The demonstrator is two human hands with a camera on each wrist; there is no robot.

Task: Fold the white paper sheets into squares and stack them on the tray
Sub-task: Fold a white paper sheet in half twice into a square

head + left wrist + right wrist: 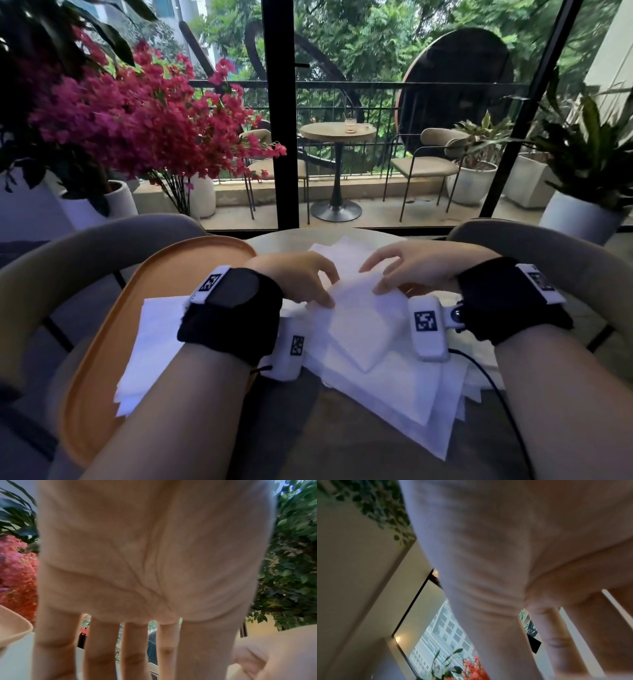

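A folded white sheet point(366, 329) lies on top of a loose pile of white sheets point(394, 404) in the middle of the round table point(325, 452). My left hand point(325, 291) presses its fingertips on the folded sheet's left edge; in the left wrist view its fingers point(101, 649) point down, fairly straight. My right hand point(375, 277) rests its thumb on the sheet's far right edge, with the fingers spread above the far corner. The right wrist view shows only the palm and fingers point(553, 635). An orange tray point(102, 329) at the left holds a stack of folded white paper point(150, 349).
Two curved chair backs flank the table, one at the left point(68, 260) and one at the right point(548, 246). A black cable point(507, 404) runs from my right wrist over the table's right side. Beyond the table are a glass door, flowers and potted plants.
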